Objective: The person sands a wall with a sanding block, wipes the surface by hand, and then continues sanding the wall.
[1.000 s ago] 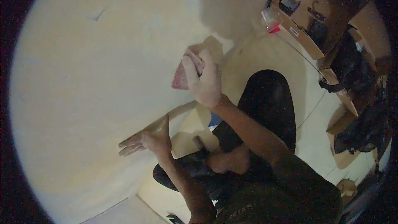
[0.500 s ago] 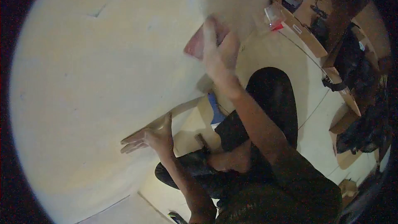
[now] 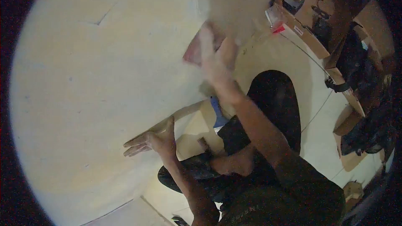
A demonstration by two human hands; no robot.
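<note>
My right hand (image 3: 218, 62), slightly blurred, presses a reddish-brown sheet of sandpaper (image 3: 193, 51) against the pale wall (image 3: 104, 71). Its fingers lie over the sheet and hide part of it. Lower down, my left hand (image 3: 161, 141) rests against the wall near its bottom edge, holding nothing. The fingers there are stretched out to the left, with the thumb apart and pointing up. A blue-handled flat tool (image 3: 218, 114), maybe a brush or scraper, is between my hands beside my knee.
My bent legs (image 3: 274, 96) in dark trousers are on the tiled floor (image 3: 318, 136). Cardboard boxes (image 3: 310, 37) stand at the upper right, holding dark items. Black plastic (image 3: 362, 121) lies at the right. A clear container with red (image 3: 276, 21) sits beside the boxes. Thin marks (image 3: 100, 20) show on the wall.
My right hand and the sandpaper have shifted slightly left and down across the wall. The left hand stays in nearly the same place.
</note>
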